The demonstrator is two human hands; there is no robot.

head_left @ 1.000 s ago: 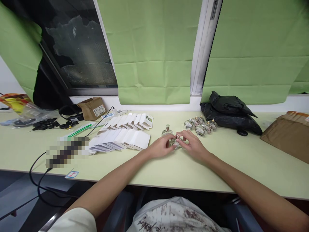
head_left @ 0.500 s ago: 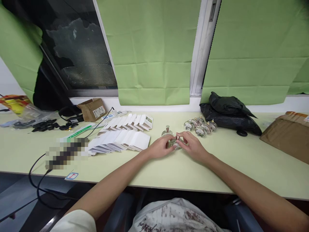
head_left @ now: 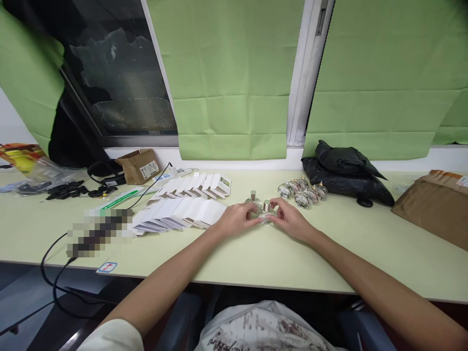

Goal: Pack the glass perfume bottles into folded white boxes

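A small clear glass bottle with a metal neck stands on the pale green table, held between both hands. My left hand grips its left side with curled fingers. My right hand pinches its right side. A second glass bottle stands just behind, free of both hands. A cluster of several more glass bottles lies further right. Two fanned rows of flat white cartons lie to the left.
A black plastic bag sits by the wall at the right. A brown parcel lies far right. At the left are a small cardboard box, black cables, a blurred object and a power strip.
Both hands stay on the bottle; their fingers have shifted slightly, so its metal neck shows more. The view has drifted a little.
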